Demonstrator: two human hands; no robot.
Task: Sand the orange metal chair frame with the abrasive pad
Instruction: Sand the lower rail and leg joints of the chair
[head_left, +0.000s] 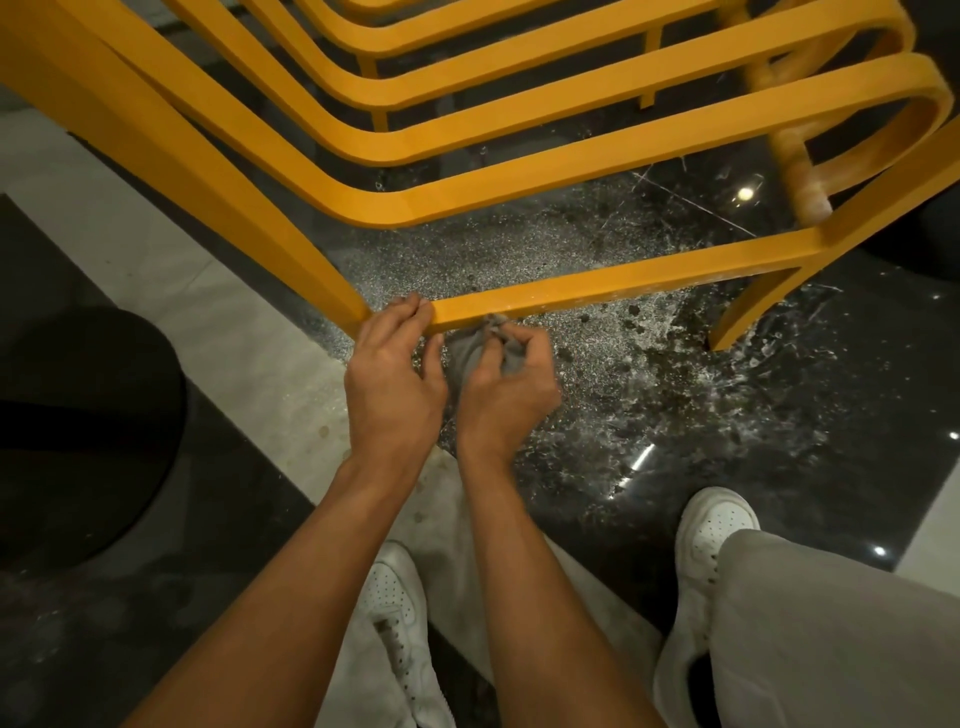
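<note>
While the left hand (392, 374) grips the chair frame (597, 288), right hand (506, 387) fingers (522, 338) pinch the abrasive pad (467, 356) beneath.

Glossy black marble floor (779, 415), pale stone strip (182, 270) alongside.

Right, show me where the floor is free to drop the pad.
Free: the dusty dark floor between the right hand, the foot of the orange chair frame and the right shoe; also the pale strip left of the left hand. Crowded: the frame corner, where both hands and the abrasive pad meet.
</note>
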